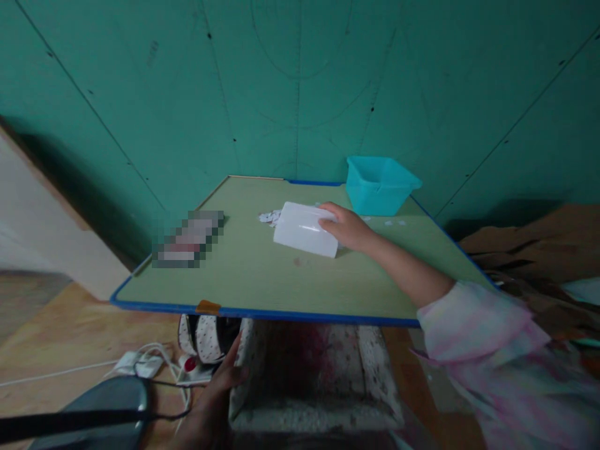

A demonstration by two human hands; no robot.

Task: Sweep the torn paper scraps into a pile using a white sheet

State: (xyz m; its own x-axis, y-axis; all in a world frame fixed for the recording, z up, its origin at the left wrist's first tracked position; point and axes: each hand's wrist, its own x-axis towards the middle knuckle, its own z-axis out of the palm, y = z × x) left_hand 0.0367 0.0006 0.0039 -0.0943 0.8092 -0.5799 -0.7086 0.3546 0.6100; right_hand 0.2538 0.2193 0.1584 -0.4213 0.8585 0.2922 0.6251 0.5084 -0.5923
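My right hand [347, 225] is closed on the right end of a white, glossy, flat rectangular card [302, 228], tilted over the middle of the table. A small pile of white paper scraps [269, 217] lies just beyond the card's left edge. A few more pale scraps [394, 223] are to the right of my hand. Below the table's front edge, my left hand [227, 378] grips the left side of a stained, whitish, open bin [314, 422]. The bin's dark inside shows reddish stains.
A turquoise plastic basket [382, 187] stands at the table's back right. A pixelated flat object [190, 240] lies at the left of the light green table [262, 284] with blue edging. On the floor at left are a power strip [138, 364], cables and a dark stool seat [103, 406].
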